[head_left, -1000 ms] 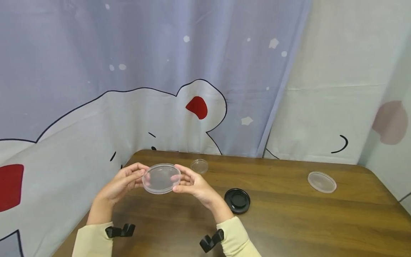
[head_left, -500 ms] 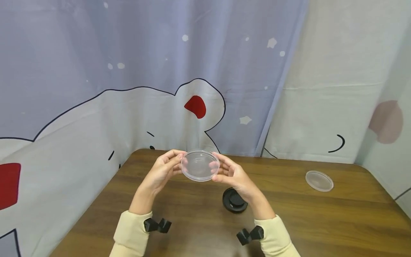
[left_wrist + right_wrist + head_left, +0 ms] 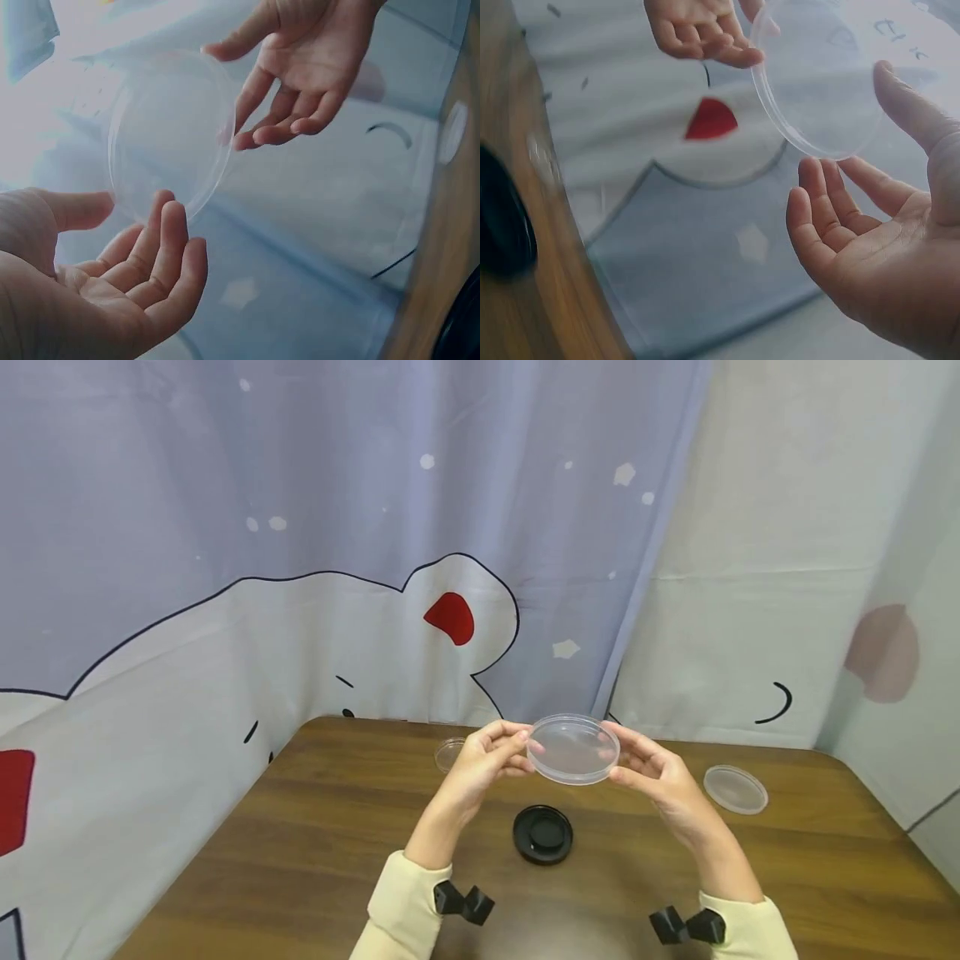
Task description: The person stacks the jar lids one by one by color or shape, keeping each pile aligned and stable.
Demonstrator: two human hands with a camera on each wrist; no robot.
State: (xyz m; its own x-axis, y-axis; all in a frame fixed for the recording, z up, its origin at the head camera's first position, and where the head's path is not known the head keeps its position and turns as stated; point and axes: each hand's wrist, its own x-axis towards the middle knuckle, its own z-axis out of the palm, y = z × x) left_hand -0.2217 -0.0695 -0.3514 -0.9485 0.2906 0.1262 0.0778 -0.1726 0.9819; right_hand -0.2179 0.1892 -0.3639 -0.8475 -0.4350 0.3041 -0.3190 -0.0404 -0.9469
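Above the table, a clear round petri dish [image 3: 573, 752] is held up by both hands, tilted so its flat face shows in the head view. My left hand [image 3: 482, 767] pinches its left edge between thumb and fingers. On the opposite edge, my right hand [image 3: 664, 783] pinches it the same way. Both wrist views show the transparent dish [image 3: 171, 135] between the two hands, its rim [image 3: 780, 127] touched by the fingertips. Below the hands lies a black round object [image 3: 543, 835] with a raised disc in its middle.
Behind the left hand, a smaller clear round dish [image 3: 448, 755] lies near the table's back edge, partly hidden. A clear round lid or dish [image 3: 736, 790] rests on the right of the wooden table [image 3: 322, 860]. A patterned curtain [image 3: 345, 643] hangs behind.
Both hands have carried the petri dish to the right, from the table's left side toward its middle. The black round object and the other clear pieces stay put.
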